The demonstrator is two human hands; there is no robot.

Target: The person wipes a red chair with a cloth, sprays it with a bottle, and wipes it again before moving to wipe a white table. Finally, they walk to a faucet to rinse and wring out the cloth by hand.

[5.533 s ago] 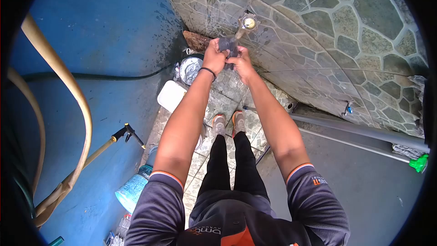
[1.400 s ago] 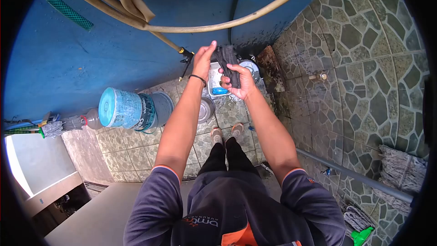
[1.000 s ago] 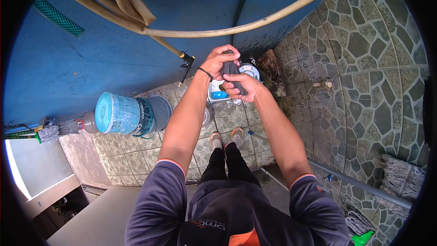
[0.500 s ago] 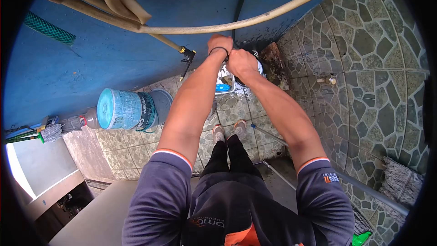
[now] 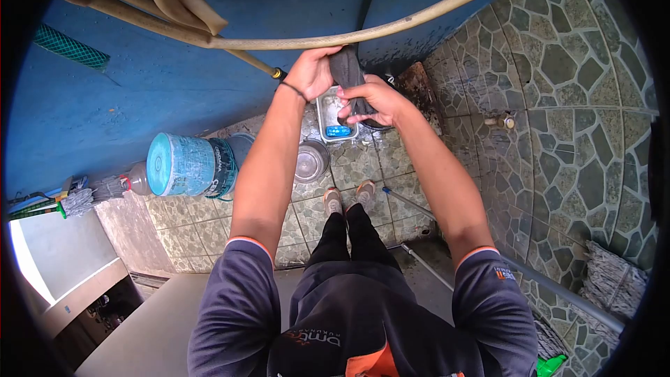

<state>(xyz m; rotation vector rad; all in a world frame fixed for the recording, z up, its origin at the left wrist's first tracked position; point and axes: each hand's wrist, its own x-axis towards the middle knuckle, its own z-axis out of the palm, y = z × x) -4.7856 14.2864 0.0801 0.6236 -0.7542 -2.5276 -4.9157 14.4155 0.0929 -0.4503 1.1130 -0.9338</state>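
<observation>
A dark grey cloth (image 5: 344, 70) hangs between my two hands, just under the beige hose. My left hand (image 5: 312, 74) holds its upper left edge, with the wrist band below. On the right, my right hand (image 5: 377, 100) grips the lower part of the cloth between thumb and fingers. Beneath them on the tiles stands a white rectangular tub (image 5: 325, 113) with a blue object (image 5: 339, 130) in it. A round metal bowl (image 5: 311, 162) lies to the left of the tub. Part of a dark round container behind the right hand is hidden.
Beige hoses (image 5: 391, 32) run across the blue wall (image 5: 209, 84). Turquoise bucket (image 5: 183, 165) lies on its side at the left. A tap (image 5: 508, 122) juts from the stone-patterned wall at the right. Long poles (image 5: 565, 295) and a mop head (image 5: 614, 283) lie at lower right.
My hands have come apart from their tight grip, the left moving left and the right slightly down. The cloth is now visible between them, and the metal bowl is in fuller view.
</observation>
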